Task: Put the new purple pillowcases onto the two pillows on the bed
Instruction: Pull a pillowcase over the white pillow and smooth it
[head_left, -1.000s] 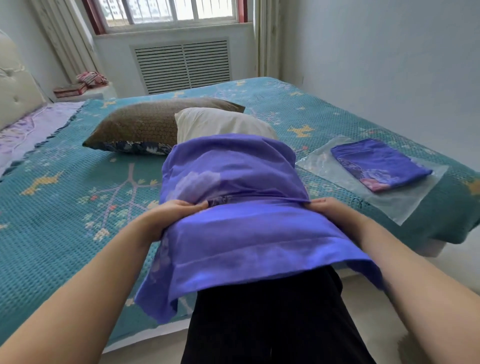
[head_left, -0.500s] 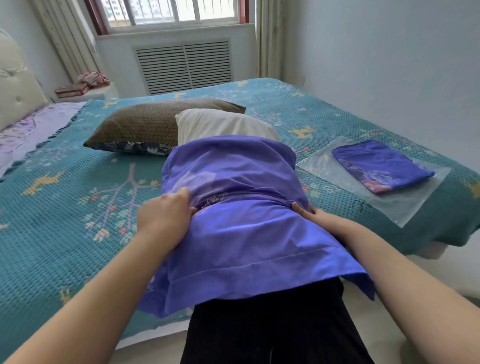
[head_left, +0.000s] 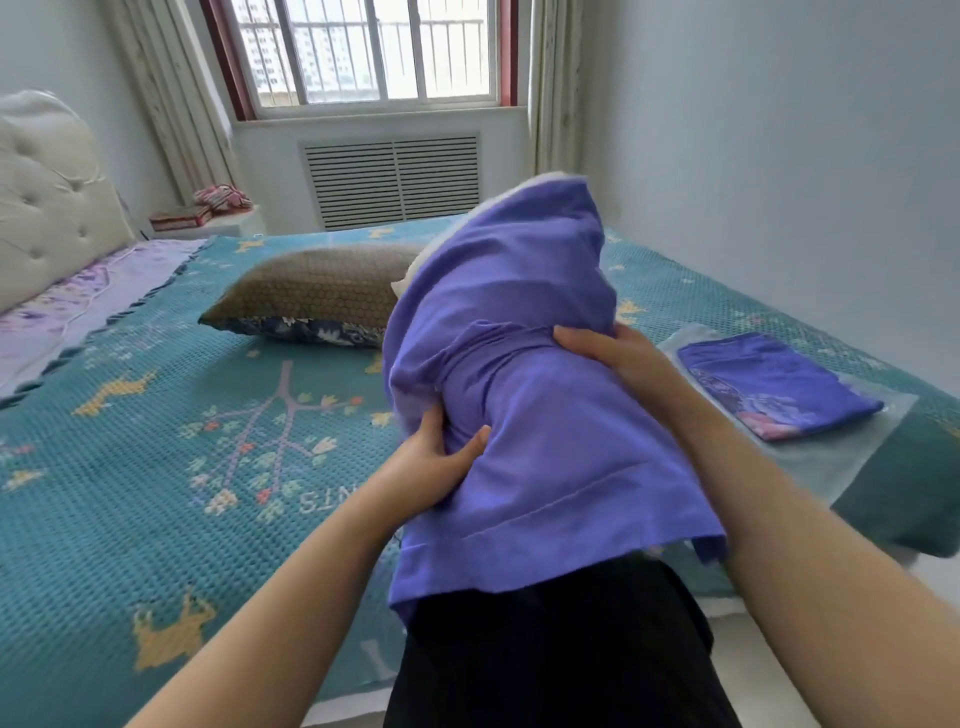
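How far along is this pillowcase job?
Nothing is finished. In hand: both hands, left hand and right hand, grip the purple pillowcase lifted over the white pillow, whose edge shows. Left: the brown pillow lies uncovered, and the second pillowcase lies folded on its plastic bag.

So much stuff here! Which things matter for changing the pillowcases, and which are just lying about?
Part of the job:
- purple pillowcase, gripped by the left hand and right hand
- white pillow inside it
- brown pillow, not yet covered
- folded purple pillowcase on its plastic bag

Just lying about:
- red box
- pink cloth
- headboard
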